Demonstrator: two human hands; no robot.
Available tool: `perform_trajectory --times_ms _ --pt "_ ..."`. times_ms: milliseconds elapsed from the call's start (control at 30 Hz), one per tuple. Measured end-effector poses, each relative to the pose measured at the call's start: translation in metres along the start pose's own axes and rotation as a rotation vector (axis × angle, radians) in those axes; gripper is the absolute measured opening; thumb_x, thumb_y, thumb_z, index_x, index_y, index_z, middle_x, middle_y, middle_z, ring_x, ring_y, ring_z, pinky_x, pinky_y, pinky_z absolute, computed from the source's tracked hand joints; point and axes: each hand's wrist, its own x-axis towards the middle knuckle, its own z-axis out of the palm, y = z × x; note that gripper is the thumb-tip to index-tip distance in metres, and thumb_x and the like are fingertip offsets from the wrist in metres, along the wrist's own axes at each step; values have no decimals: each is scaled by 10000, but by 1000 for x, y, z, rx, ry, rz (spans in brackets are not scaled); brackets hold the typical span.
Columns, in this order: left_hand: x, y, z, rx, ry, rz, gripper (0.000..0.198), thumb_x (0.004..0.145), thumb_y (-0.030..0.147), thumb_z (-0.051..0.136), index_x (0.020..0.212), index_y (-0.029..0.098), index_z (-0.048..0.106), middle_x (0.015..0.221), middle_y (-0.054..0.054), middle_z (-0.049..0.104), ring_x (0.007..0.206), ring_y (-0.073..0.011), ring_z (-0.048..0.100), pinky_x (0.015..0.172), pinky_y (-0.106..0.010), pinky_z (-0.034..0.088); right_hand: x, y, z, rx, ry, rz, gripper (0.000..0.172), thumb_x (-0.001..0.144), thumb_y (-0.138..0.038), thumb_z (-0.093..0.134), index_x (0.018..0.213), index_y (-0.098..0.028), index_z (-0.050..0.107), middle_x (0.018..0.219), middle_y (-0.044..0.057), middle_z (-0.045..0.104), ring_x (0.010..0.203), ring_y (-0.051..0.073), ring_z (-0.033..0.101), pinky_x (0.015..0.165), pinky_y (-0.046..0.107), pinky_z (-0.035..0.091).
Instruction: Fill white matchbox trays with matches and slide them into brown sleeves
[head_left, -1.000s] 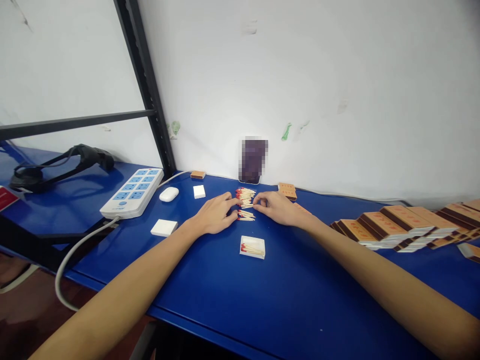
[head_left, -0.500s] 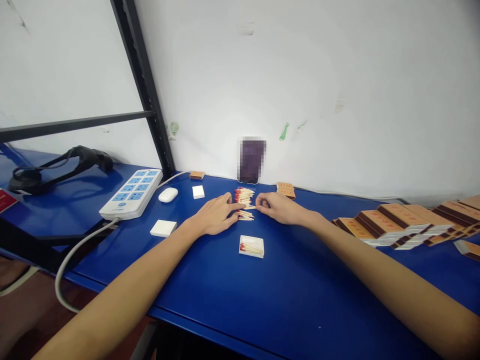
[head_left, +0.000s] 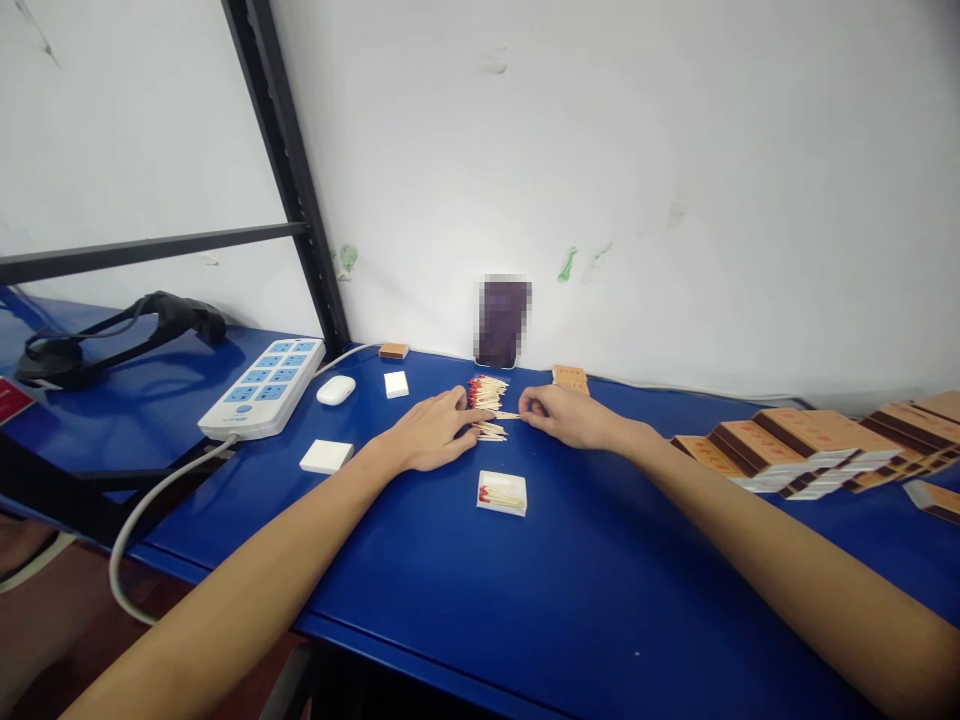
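Red-tipped matches (head_left: 487, 400) lie heaped at frame centre on a blue table (head_left: 600, 600), just above an open matchbox tray (head_left: 502, 493). The left hand (head_left: 431, 432) rests flat, its fingers loosely extended against the heap. The right hand (head_left: 566, 415), fingers curled, appears to pinch a single match (head_left: 510, 414). A careless drag risks scattering the heap or knocking sticks off the tray. At right stand stacked matchbox sleeves (head_left: 810, 445).

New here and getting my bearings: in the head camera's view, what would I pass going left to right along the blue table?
Black strap → power strip → white oval object → left hand → matches → right hand → matchbox rows.
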Motion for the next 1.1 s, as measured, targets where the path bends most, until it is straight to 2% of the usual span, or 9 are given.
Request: perform_trajectory --times_ms 267,400,600,800,1100 --pt "0 -3 1 -27 49 -1 441 965 393 342 1322 236 548 1038 -74 476 909 -203 544 846 -370 453 -6 0 -12 -152 -78 42 85 807 -171 499 774 -188 576 748 26 649 650 140 537 572 245 332" --pt "-1 -2 1 -34 55 -6 438 965 397 343 1299 216 561 1028 -75 482 883 -196 539 819 -355 454 -9 -7 -16 -245 -106 114 91 797 -221 532 719 -195 570 737 30 659 664 154 552 581 257 324" --pt "2 -3 3 23 62 48 481 962 444 347 1419 314 423 1058 -73 463 920 -215 486 855 -384 417 -10 -14 -15 -243 -110 63 84 787 -208 548 709 -194 575 756 30 663 685 160 551 619 268 340" --pt "4 -3 4 51 49 72 457 961 464 332 1358 327 514 1043 -76 441 954 -231 446 864 -392 390 -8 -17 -11 -224 -56 8 126 800 -130 492 715 -191 563 775 43 652 682 158 545 616 278 335" --pt "3 -3 3 92 38 87 457 963 452 326 1375 339 488 1038 -76 437 951 -239 448 835 -399 390 -9 -10 -10 -234 -29 35 112 806 -150 511 746 -186 598 772 56 662 684 171 560 607 278 329"
